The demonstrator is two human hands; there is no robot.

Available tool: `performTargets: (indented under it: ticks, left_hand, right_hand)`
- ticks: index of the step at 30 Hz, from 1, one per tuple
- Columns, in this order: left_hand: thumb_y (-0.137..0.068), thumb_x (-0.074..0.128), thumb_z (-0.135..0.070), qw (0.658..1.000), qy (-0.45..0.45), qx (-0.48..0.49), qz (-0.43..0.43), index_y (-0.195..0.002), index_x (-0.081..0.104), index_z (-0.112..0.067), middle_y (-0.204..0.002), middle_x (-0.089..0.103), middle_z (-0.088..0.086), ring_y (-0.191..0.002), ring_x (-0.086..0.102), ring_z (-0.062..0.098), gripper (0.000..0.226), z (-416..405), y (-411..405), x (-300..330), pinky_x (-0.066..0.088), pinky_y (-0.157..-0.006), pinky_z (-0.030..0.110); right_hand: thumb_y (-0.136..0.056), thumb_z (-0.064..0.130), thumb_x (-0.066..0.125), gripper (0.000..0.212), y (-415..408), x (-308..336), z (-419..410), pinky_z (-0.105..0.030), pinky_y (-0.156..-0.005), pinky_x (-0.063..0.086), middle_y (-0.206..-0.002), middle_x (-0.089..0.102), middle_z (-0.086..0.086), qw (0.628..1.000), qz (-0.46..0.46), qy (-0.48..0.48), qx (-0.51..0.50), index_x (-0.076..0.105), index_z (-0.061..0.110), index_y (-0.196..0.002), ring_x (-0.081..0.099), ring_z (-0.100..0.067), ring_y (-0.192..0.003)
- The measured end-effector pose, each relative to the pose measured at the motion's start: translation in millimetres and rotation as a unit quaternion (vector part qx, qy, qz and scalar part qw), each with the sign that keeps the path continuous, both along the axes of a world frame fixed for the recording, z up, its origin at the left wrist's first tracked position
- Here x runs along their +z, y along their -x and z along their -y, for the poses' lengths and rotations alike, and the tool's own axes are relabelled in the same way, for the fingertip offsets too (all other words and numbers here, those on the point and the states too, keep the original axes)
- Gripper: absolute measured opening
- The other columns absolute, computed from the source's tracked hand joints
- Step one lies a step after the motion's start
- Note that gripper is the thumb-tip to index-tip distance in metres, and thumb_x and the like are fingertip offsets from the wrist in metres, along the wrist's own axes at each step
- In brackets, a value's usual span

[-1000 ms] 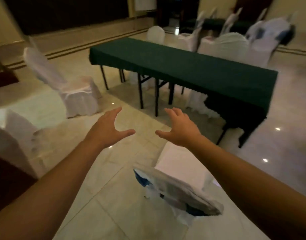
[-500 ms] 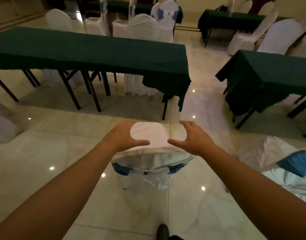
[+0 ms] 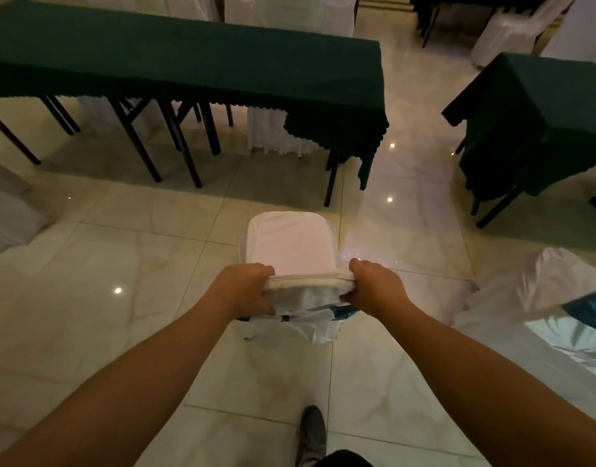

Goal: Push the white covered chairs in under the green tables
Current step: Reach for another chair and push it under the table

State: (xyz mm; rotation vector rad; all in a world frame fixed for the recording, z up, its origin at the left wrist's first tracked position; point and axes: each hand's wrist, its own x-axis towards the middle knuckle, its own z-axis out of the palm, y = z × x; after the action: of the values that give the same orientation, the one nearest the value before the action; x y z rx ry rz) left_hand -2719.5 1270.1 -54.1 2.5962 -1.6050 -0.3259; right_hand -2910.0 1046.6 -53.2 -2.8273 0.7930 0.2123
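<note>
Both hands (image 3: 246, 289) (image 3: 377, 288) grip the white chair's (image 3: 289, 244) backrest; bare tiled floor (image 3: 121, 230) separates it from the green table (image 3: 188, 59).

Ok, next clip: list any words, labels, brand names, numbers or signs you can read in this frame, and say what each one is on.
None: no readable text appears anywhere in the head view.
White fabric-covered chair gripped by the left hand and right hand: plain cover, no label.
Long table under dark green cloth: plain, no markings.
Dark shoe at the bottom edge: too dim to show any brand.
</note>
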Motion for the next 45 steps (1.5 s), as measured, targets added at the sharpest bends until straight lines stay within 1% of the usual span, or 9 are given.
performTargets:
  ticks: [3,6,10,15,23,28,32,40,45]
  left_hand:
    - [-0.069,0.078,-0.032,0.998,0.048,-0.018,0.035,-0.089,0.059,-0.016,-0.081,0.066,0.005,-0.066,0.061,0.031,0.032,-6,3,0,0.046,-0.054,0.033]
    - [-0.059,0.090,-0.018,0.995,0.094,-0.012,0.040,-0.074,0.060,-0.012,-0.063,0.063,0.008,-0.048,0.057,0.030,0.034,-11,1,2,0.046,-0.044,0.031]
    - [-0.060,0.090,-0.021,0.992,0.117,0.020,0.046,-0.074,0.064,-0.015,-0.061,0.063,0.005,-0.046,0.057,0.027,0.030,-19,-12,6,0.046,-0.043,0.028]
    - [-0.053,0.094,-0.024,0.986,0.150,0.034,0.063,-0.067,0.058,-0.020,-0.054,0.058,-0.001,-0.039,0.051,0.021,0.039,-41,-42,19,0.029,-0.045,0.017]
    - [-0.057,0.096,-0.024,0.977,0.199,0.060,0.054,-0.070,0.063,-0.019,-0.058,0.061,0.001,-0.042,0.055,0.024,0.036,-84,-110,19,0.039,-0.043,0.023]
    - [-0.069,0.088,-0.029,0.973,0.208,0.086,0.048,-0.078,0.067,-0.015,-0.067,0.066,0.005,-0.052,0.061,0.029,0.027,-112,-165,17,0.049,-0.047,0.033]
    - [-0.076,0.084,-0.032,0.971,0.225,0.081,0.028,-0.083,0.067,-0.015,-0.072,0.068,0.006,-0.058,0.062,0.029,0.025,-134,-223,19,0.052,-0.052,0.036]
    - [-0.071,0.087,-0.031,0.969,0.235,0.070,0.029,-0.076,0.063,-0.017,-0.065,0.063,0.002,-0.052,0.057,0.024,0.028,-146,-315,19,0.047,-0.047,0.031]
    - [-0.070,0.088,-0.030,0.969,0.235,0.066,0.047,-0.074,0.063,-0.018,-0.064,0.063,0.001,-0.050,0.056,0.023,0.028,-123,-364,16,0.044,-0.045,0.028]
  right_hand:
    - [-0.079,0.049,0.078,0.039,-2,0,5,-0.031,-0.063,0.051,-0.085,0.063,0.005,0.998,0.017,0.041,0.046,0.051,0.027,-0.094,0.055,-0.015,-0.068]
    - [-0.083,0.049,0.075,0.035,-13,6,10,-0.032,-0.071,0.054,-0.091,0.066,0.003,0.993,0.001,0.054,0.106,0.058,0.025,-0.102,0.061,-0.018,-0.073]
    - [-0.086,0.047,0.070,0.032,-33,16,7,-0.032,-0.070,0.051,-0.092,0.066,0.001,0.984,-0.013,0.077,0.160,0.057,0.024,-0.104,0.060,-0.020,-0.072]
    - [-0.086,0.047,0.070,0.032,-64,25,-12,-0.029,-0.065,0.047,-0.089,0.066,0.001,0.977,0.012,0.092,0.194,0.057,0.025,-0.105,0.056,-0.018,-0.066]
    - [-0.084,0.044,0.076,0.036,-145,39,-47,-0.026,-0.063,0.038,-0.088,0.068,0.001,0.969,0.029,0.122,0.214,0.061,0.024,-0.110,0.047,-0.014,-0.061]
    - [-0.083,0.045,0.077,0.039,-205,49,-73,-0.026,-0.067,0.044,-0.089,0.068,0.000,0.969,0.021,0.138,0.204,0.061,0.025,-0.113,0.050,-0.013,-0.064]
    - [-0.082,0.046,0.078,0.041,-260,57,-96,-0.023,-0.063,0.041,-0.088,0.068,0.001,0.968,0.023,0.151,0.202,0.062,0.027,-0.114,0.052,-0.012,-0.064]
    - [-0.079,0.047,0.078,0.038,-343,64,-116,-0.023,-0.059,0.038,-0.074,0.050,0.008,0.971,0.009,0.157,0.181,0.062,0.028,-0.108,0.047,-0.010,-0.060]
    - [-0.078,0.047,0.079,0.037,-388,58,-100,-0.024,-0.058,0.046,-0.075,0.061,0.005,0.974,0.002,0.156,0.162,0.063,0.028,-0.105,0.053,-0.011,-0.060]
